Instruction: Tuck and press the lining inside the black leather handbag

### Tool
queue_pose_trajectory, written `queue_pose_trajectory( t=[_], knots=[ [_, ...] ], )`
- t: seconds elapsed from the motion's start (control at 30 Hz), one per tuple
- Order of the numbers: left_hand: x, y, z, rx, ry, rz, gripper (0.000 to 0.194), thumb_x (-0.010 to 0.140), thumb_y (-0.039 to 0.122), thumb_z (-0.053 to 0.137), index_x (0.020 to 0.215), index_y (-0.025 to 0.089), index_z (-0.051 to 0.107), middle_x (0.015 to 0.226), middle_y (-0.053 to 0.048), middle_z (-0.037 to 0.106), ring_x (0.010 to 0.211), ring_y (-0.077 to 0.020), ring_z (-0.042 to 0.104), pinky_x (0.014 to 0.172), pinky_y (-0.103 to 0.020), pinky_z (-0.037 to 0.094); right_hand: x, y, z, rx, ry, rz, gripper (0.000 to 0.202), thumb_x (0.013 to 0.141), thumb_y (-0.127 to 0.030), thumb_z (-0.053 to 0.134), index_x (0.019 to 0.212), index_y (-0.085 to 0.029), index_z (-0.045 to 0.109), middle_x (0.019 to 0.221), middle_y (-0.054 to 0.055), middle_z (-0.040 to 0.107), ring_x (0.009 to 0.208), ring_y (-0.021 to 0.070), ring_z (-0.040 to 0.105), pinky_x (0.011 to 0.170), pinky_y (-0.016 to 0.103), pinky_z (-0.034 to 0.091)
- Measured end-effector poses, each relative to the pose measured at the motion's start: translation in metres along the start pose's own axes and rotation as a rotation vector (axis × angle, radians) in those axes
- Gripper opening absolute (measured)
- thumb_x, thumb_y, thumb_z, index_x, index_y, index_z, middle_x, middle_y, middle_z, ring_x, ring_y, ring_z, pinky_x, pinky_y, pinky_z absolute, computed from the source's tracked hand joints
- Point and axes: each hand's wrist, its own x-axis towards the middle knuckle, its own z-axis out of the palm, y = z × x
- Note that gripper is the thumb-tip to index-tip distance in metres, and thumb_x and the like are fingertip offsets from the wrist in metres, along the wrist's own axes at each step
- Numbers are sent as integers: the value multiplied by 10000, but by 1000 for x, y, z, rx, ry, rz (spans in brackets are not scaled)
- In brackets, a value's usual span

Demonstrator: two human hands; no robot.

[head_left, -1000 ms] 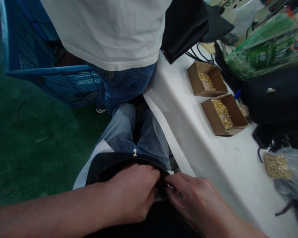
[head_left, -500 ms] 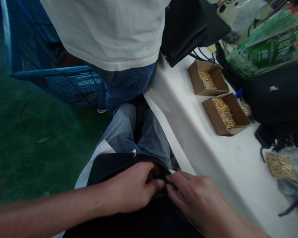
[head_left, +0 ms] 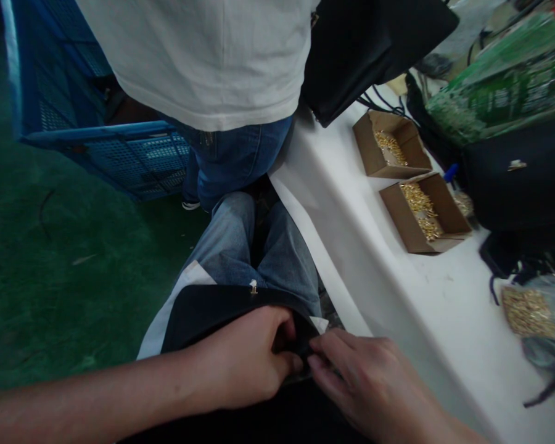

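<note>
A black bag (head_left: 213, 305) with a small metal clasp (head_left: 253, 287) on its flap lies across my lap. My left hand (head_left: 252, 357) reaches under the flap, its thumb and fingers closed on the bag's dark edge. Facing it, my right hand (head_left: 370, 376) pinches the same side of the bag, fingertips close to my left thumb. Whatever small part lies between the fingertips is too dark to make out. A white scrap (head_left: 319, 324) shows just beyond my right fingers.
A co-worker in a white shirt (head_left: 203, 61) stands in front, beside a blue crate (head_left: 134, 163). On the white table (head_left: 342, 203) are two cardboard boxes (head_left: 398, 231) of gold-coloured fittings, a bag of fittings (head_left: 530, 311), a green package (head_left: 499, 86) and black bags (head_left: 513, 179).
Both hands have dipped slightly, staying at the same side of the bag. More of the white scrap shows. The black bag by the co-worker has shifted to the right.
</note>
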Motion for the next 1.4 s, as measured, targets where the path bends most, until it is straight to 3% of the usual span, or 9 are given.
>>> queue_pose_trajectory(
  t=[0.13, 0.27, 0.33, 0.43, 0.63, 0.83, 1.03, 1.2, 1.4],
  knots=[
    [0, -2, -2, -11, -32, 45, 209, 872, 337, 800, 1045, 232, 749, 933, 21, 783, 843, -205, 720, 689, -315, 457, 0, -3, -3, 8, 13, -72, 329, 1153, -114, 393, 949, -250, 611, 778, -26, 666, 583, 168, 672, 571, 367, 421],
    [2, -2, -7, -197, -105, 119, 213, 1018, 268, 652, 1171, 228, 795, 1190, 0, 842, 1143, -222, 765, 1017, -315, 532, 2, -4, -5, 41, 95, -111, 387, 1245, -188, 332, 962, -251, 589, 786, -30, 657, 596, 163, 647, 591, 356, 424],
    [2, -4, -6, -246, -62, 113, 222, 1029, 244, 633, 1171, 226, 803, 1207, 3, 843, 1183, -222, 758, 1061, -314, 520, 4, -4, -5, 56, 133, -129, 415, 1267, -210, 307, 960, -250, 582, 792, -31, 652, 603, 158, 639, 603, 350, 425],
    [0, -6, -1, -258, 11, 92, 166, 996, 231, 678, 1108, 214, 800, 1118, 7, 843, 1080, -214, 762, 971, -301, 527, 4, -2, -3, 47, 156, -128, 414, 1272, -223, 320, 949, -247, 577, 786, -36, 648, 594, 149, 630, 600, 355, 417],
    [-10, -5, 7, -232, -17, 130, 86, 955, 175, 695, 988, 211, 767, 956, 27, 800, 927, -164, 731, 774, -244, 472, 2, -1, 0, 21, 153, -80, 396, 1242, -203, 355, 939, -249, 606, 752, -47, 651, 559, 137, 644, 553, 355, 413],
    [-13, -10, 5, -1, 49, 301, 177, 969, 107, 645, 896, 215, 765, 921, 27, 762, 889, -125, 686, 797, -241, 432, 0, -3, 1, 55, 162, -100, 410, 1245, -183, 332, 959, -241, 620, 758, -38, 657, 564, 142, 634, 551, 338, 436],
    [-11, -11, 7, 3, 43, 257, 86, 921, 146, 745, 900, 229, 734, 892, 52, 737, 866, -122, 664, 761, -252, 403, 0, -3, 0, 51, 166, -120, 413, 1274, -216, 297, 965, -245, 570, 762, -46, 628, 551, 125, 607, 551, 325, 426],
    [-10, -15, 10, 102, 57, 291, 133, 895, 101, 721, 914, 230, 698, 953, 40, 713, 892, -134, 643, 789, -273, 391, -2, -3, 3, 33, 182, -120, 388, 1268, -197, 278, 987, -252, 541, 753, -49, 618, 564, 131, 634, 541, 322, 424],
    [-8, -11, 8, 79, 63, 249, 163, 902, 136, 727, 1014, 255, 732, 981, 44, 788, 922, -159, 715, 777, -282, 411, -4, -7, 2, -11, 147, -113, 358, 1238, -132, 294, 999, -249, 533, 785, -30, 624, 555, 157, 607, 541, 355, 413]
  ],
)
